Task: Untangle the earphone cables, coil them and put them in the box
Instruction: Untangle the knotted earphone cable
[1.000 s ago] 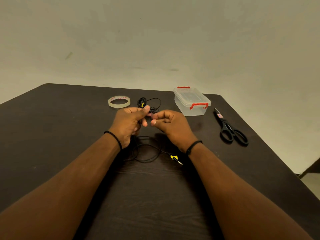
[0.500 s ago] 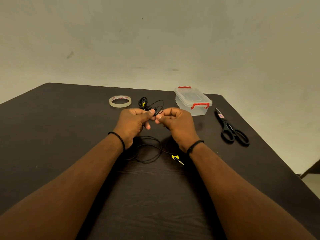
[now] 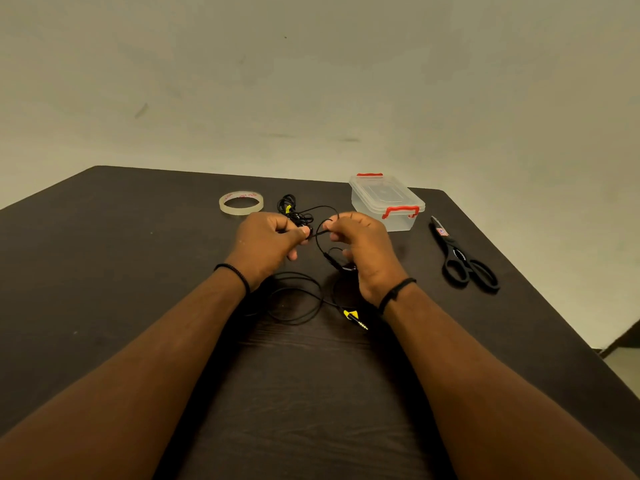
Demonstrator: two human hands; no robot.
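We have the dark counter (image 3: 131,271) filling the lower frame, with the clear box (image 3: 386,202) at upper right of centre, its lid on and red clips down, so it must be opened before anything goes in. Right of it lie the scissors (image 3: 464,261); left of centre sits the tape roll (image 3: 241,202).

Our left hand (image 3: 266,247) and right hand (image 3: 367,251) meet mid-frame, each grip pinched shut on the black earphone cable (image 3: 298,299), a short stretch taut between them. The rest loops loosely on the counter below our wrists, ending at the yellow-marked plug (image 3: 353,317). A second tangled bundle (image 3: 294,213) lies just behind our hands.

The risks, as we judge them: pulling the taut stretch apart could tighten a knot instead of freeing it; the slack loops could snag under a wrist; and the near cable could catch on the bundle behind, since they appear almost touching.
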